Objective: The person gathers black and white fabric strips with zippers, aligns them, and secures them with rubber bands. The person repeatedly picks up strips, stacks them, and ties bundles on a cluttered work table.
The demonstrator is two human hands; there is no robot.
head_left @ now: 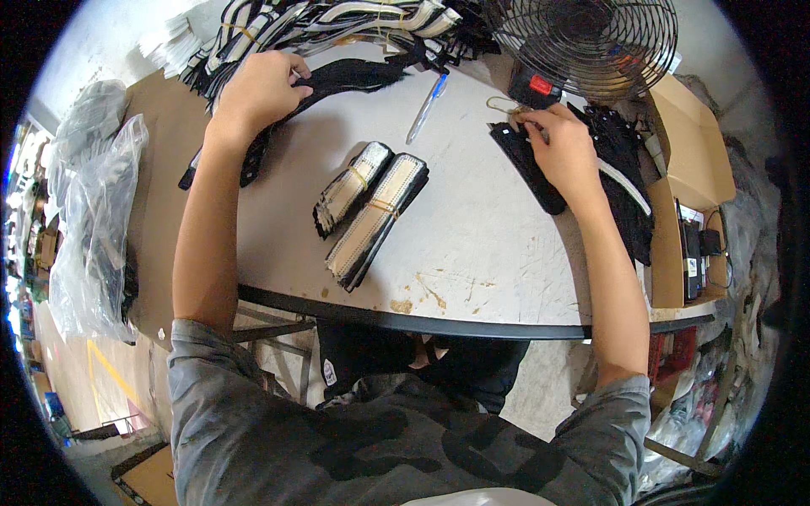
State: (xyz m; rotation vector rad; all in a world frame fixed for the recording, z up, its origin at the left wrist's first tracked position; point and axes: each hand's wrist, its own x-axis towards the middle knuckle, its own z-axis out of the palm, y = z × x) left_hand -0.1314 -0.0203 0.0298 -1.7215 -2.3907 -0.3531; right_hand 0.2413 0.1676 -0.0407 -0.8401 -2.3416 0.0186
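My left hand (266, 88) is over the far left of the table, its fingers curled closed among black strips (354, 78); what lies inside the fingers is hidden. On the right side, my right hand (564, 148) pinches a tan rubber band (499, 103), whose loop sticks out past the fingertips. A black strip (527, 169) lies beneath that hand. Between my arms rest two rubber-banded bundles of beige and black stitched strips, a shorter bundle (344, 198) and a longer bundle (361, 240).
More banded black and white strips (337, 21) are heaped along the back. A blue pen (427, 110) lies mid-table. A wire-caged fan (582, 38) stands back right, near loose black strips (620, 160) and an open cardboard box (666, 244). Clear plastic bags (97, 228) hang at the left edge.
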